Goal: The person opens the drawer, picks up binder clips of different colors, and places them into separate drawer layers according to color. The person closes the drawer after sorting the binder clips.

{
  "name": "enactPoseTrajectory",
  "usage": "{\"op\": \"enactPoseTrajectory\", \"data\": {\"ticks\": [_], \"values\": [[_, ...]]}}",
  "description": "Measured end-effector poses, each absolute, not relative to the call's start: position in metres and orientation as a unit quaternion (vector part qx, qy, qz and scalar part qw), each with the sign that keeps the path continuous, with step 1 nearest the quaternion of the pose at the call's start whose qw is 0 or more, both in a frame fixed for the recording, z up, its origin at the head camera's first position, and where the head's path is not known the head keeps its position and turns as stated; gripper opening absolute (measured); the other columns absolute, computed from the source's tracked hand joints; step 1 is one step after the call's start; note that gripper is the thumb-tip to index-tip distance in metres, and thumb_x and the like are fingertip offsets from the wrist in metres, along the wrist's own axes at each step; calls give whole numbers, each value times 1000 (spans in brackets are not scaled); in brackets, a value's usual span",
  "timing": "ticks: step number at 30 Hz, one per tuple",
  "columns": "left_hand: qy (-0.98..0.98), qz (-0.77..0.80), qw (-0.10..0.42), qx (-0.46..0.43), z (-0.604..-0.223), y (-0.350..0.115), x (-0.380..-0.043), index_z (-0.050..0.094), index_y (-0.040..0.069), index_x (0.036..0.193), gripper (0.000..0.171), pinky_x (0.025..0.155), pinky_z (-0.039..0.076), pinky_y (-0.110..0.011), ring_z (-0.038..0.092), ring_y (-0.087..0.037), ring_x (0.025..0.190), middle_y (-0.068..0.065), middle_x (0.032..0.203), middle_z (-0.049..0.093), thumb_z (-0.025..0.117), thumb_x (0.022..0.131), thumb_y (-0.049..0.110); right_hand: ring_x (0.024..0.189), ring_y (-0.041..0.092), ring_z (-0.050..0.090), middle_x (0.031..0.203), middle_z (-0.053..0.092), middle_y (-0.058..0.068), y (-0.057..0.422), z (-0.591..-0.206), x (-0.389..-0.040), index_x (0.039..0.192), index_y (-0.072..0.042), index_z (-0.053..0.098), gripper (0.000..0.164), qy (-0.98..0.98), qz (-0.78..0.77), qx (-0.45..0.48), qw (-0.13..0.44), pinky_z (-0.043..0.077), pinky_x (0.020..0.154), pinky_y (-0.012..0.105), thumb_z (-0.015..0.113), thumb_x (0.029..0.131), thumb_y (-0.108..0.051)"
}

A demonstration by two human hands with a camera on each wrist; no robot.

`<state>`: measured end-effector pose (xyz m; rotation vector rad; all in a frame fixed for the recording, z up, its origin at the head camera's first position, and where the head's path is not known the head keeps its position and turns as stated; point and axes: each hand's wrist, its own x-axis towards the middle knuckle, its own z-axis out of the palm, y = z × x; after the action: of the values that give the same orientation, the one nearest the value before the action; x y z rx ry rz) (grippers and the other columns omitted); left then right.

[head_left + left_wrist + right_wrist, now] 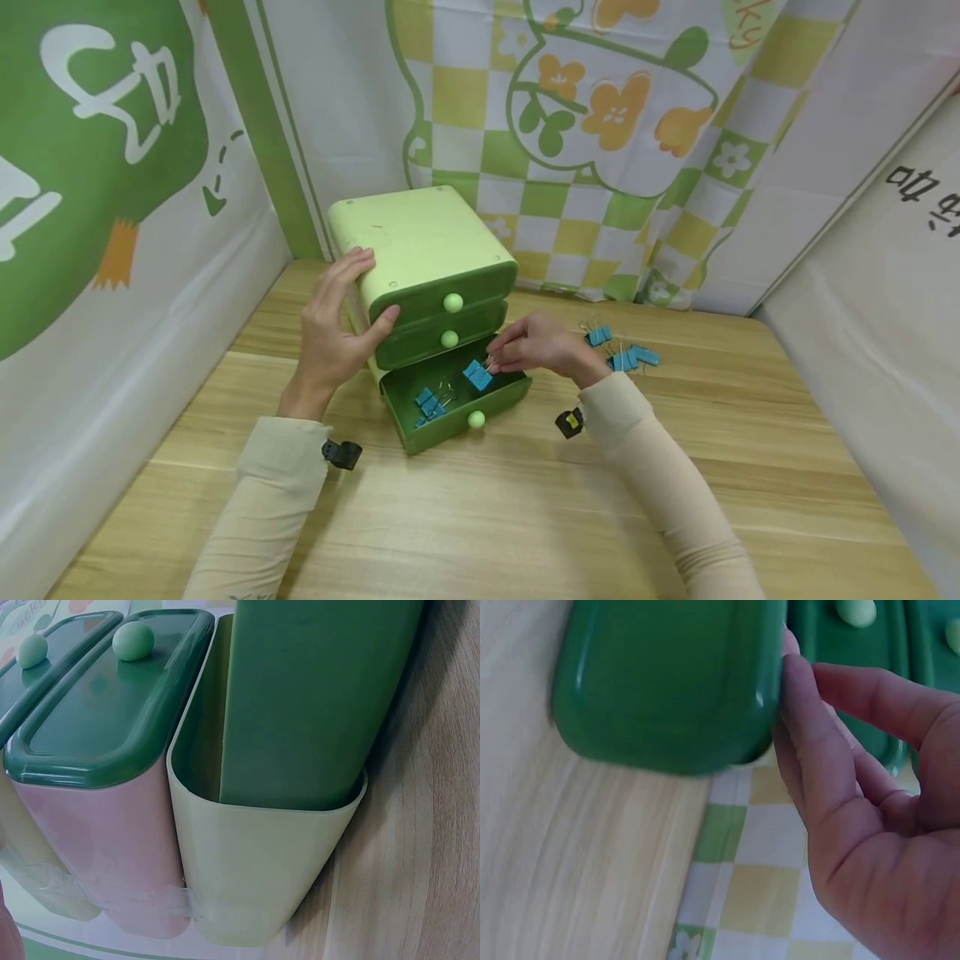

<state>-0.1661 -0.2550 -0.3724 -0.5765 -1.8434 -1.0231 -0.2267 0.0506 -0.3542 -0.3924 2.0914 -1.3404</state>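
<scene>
A light-green desktop drawer unit (pixel 423 242) with dark green drawer fronts stands on the table, its bottom drawer (pixel 450 437) pulled out. My left hand (pixel 333 333) rests against the unit's left side, fingers at the top edge and thumb at the front corner. Over the open drawer my right hand (pixel 540 343) pinches a blue binder clip (pixel 477 375) by its wire handles. The right wrist view shows that hand's bent fingers (pixel 829 772) beside the drawer; the drawer front hides the clip there. More blue binder clips (pixel 430 403) lie inside the drawer at the left.
Several blue binder clips (pixel 622 358) lie on the wooden table (pixel 480 525) beyond my right wrist. Upper drawers with round knobs (pixel 452 302) are closed. A checkered curtain (pixel 480 150) hangs behind the unit, and printed white cloth (pixel 862 250) lines the sides.
</scene>
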Motion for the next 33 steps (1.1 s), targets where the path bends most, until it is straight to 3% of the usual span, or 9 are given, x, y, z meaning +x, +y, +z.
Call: {"op": "enactPoseTrajectory", "data": {"ticks": [7,17,21,26,32,33], "values": [[-751,-413,460,-233,-372,-254,-166,60,-1,142,64,131,37,-42,51,-37,148,-18,150,62,73,89,31,93,21,80,106,80,22,31,-362,-220,120,13,71,26,801,-491,-151,307,68,90,35,63,99,1],[-752,-411,459,-233,-372,-253,-167,60,-1,142,64,131,37,-42,51,-37,148,-17,150,62,73,89,33,96,31,81,102,80,25,24,-362,-218,116,15,72,24,807,-491,-142,295,65,98,45,63,95,6],[-752,-410,461,-232,-371,-253,-167,61,-1,142,65,131,38,-42,51,-36,148,-18,150,62,73,90,35,101,36,80,102,81,21,33,-353,-221,118,12,73,28,828,-470,-150,266,65,98,48,67,94,0],[-753,-407,462,-230,-371,-254,-166,60,-2,142,65,131,38,-41,52,-37,147,-18,150,62,72,90,36,102,28,80,109,81,18,56,-341,-225,125,7,72,34,849,-443,-168,234,65,99,44,68,95,-8],[-753,-411,460,-228,-372,-255,-166,61,-1,141,65,131,37,-41,52,-36,147,-18,150,62,73,89,36,109,38,76,113,80,21,87,-332,-233,124,5,73,31,892,-388,-170,157,63,99,51,70,98,-12],[-753,-412,460,-229,-372,-255,-166,61,-1,141,65,131,37,-41,52,-36,147,-18,150,62,73,89,36,109,38,76,111,80,20,92,-331,-235,123,4,74,30,905,-367,-165,137,58,108,52,70,98,-13]]}}
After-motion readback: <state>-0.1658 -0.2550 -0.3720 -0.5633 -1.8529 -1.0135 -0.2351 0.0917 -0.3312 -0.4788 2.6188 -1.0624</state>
